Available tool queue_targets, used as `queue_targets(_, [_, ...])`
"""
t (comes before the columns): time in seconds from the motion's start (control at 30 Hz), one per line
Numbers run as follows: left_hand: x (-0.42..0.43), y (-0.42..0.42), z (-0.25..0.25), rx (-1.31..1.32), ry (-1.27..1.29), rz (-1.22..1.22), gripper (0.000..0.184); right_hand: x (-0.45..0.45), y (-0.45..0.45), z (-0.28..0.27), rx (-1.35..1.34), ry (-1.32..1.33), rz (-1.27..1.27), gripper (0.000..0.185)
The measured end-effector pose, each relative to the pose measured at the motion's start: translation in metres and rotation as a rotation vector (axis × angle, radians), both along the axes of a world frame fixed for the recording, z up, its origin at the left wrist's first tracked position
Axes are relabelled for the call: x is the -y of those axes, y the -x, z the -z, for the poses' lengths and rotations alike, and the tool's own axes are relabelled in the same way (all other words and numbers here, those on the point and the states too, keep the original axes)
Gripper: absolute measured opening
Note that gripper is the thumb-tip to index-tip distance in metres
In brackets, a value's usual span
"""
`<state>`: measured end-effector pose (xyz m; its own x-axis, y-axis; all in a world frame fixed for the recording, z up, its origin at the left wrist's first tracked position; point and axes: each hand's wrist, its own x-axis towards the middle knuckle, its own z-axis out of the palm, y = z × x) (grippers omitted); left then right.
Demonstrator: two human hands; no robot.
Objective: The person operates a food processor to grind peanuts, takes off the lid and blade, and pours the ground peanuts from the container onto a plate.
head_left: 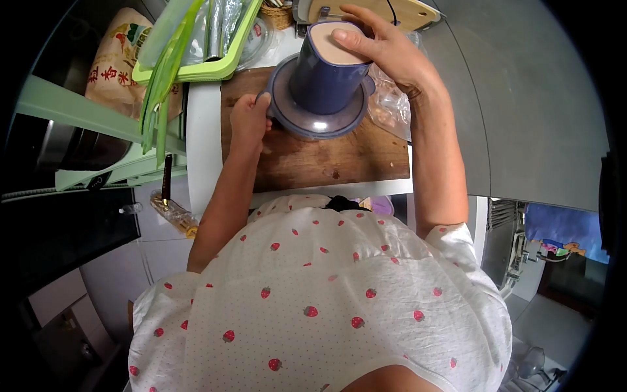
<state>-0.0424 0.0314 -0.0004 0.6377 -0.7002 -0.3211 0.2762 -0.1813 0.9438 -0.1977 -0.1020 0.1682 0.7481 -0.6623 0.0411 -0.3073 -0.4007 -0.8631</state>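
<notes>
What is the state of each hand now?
Left hand: closed, holding the side of the blue food chopper.
Right hand: open, resting on its top.

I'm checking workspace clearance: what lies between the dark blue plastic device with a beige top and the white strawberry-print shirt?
In the head view, a brown wooden board, then a white table edge, separate the blue device and shirt.

Cutting board [307,163]: on worktop [204,130], before the person.
Appliance [326,85]: over cutting board's far half; left hand [251,121] at its rim, right hand [385,49] at its top.
Bag [392,108]: just right of appliance.
Basket [212,69]: beyond left hand, leaves [163,88] hanging over its edge.
Sack [114,62]: left of basket.
</notes>
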Motion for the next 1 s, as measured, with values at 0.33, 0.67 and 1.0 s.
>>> queue_targets(0.33, [0.002,0.000,0.001,0.005,-0.015,0.018,0.019,0.000,-0.002,-0.007,-0.049,-0.033,-0.101,0.077])
queue_targets(0.67, [0.000,-0.002,0.001,0.016,-0.017,0.016,0.021,-0.004,-0.001,-0.004,-0.020,0.056,0.007,0.075])
queue_targets(1.0, [0.001,-0.001,0.001,-0.015,0.020,0.010,0.020,-0.012,-0.002,-0.026,-0.044,-0.112,-0.115,0.075])
